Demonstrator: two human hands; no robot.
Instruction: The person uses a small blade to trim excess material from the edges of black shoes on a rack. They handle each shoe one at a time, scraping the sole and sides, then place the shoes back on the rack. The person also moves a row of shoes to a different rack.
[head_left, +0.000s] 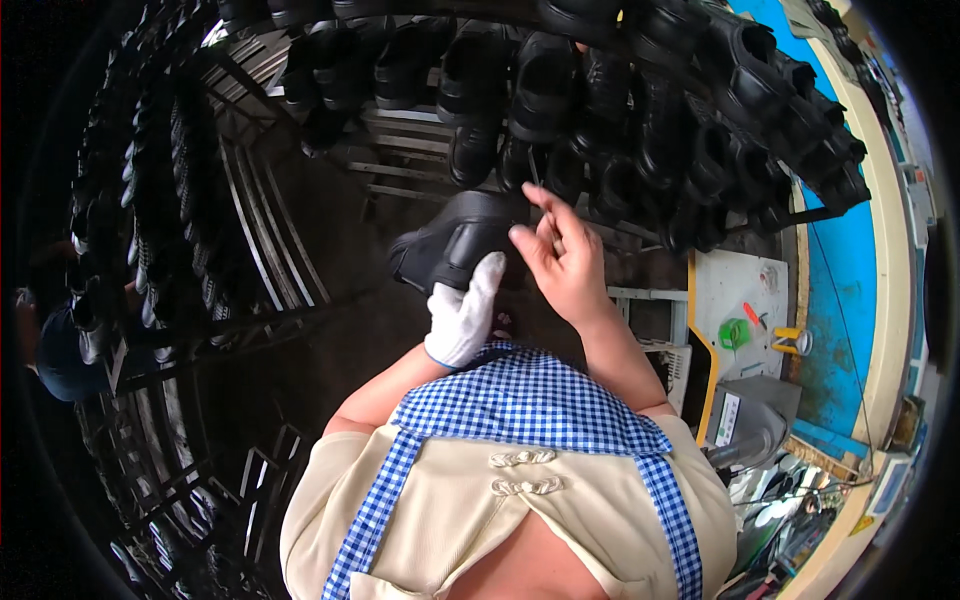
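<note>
A black leather shoe [455, 240] is held up in front of my chest, tilted, with its sole side turned up and away. My left hand [463, 315], in a white knit glove with a blue cuff edge, grips it from below, the thumb against its side. Bare and just right of the shoe, my right hand [568, 255] has its index finger stretched out and its thumb apart. The other fingers are partly curled. A small gap shows between the thumb and the shoe. I see nothing clearly held in that hand.
Racks packed with black shoes [540, 85] stretch across the far side. Another shoe rack [160, 220] stands at the left, beside a person in dark blue [70, 350]. To the right are a white worktop [740, 275], a green container [734, 333], a yellow tape roll [792, 340] and a grey machine [745, 425].
</note>
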